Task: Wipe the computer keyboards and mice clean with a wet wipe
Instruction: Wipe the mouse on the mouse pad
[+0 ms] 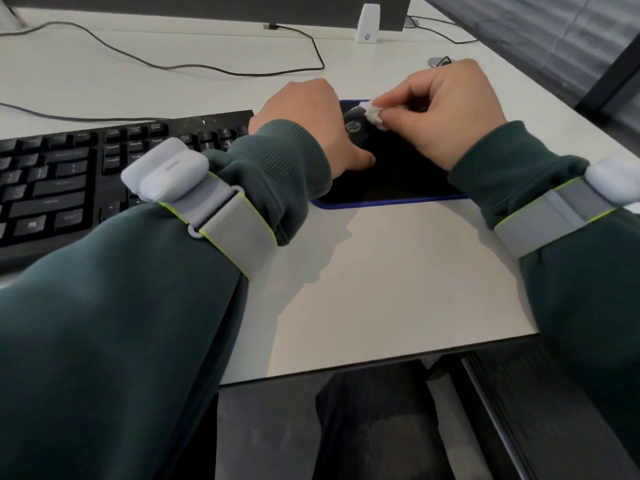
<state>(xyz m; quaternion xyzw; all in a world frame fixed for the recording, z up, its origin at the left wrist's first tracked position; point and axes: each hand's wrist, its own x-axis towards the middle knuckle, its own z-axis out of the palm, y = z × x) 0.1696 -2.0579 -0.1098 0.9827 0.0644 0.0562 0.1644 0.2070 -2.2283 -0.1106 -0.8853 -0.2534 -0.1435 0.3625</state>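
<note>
The mouse (356,131) sits on the mouse pad (398,192), keyboard (62,174) at its 9 o'clock. Left hand (304,123) grips its 9 o'clock flank; right hand (446,105) pinches the wet wipe (374,114) against its 1 o'clock edge. Best brace firmly, rub short strokes

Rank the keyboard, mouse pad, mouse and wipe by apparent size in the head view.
1. keyboard
2. mouse pad
3. mouse
4. wipe
Mouse and wipe are partly hidden, but the order holds.
</note>
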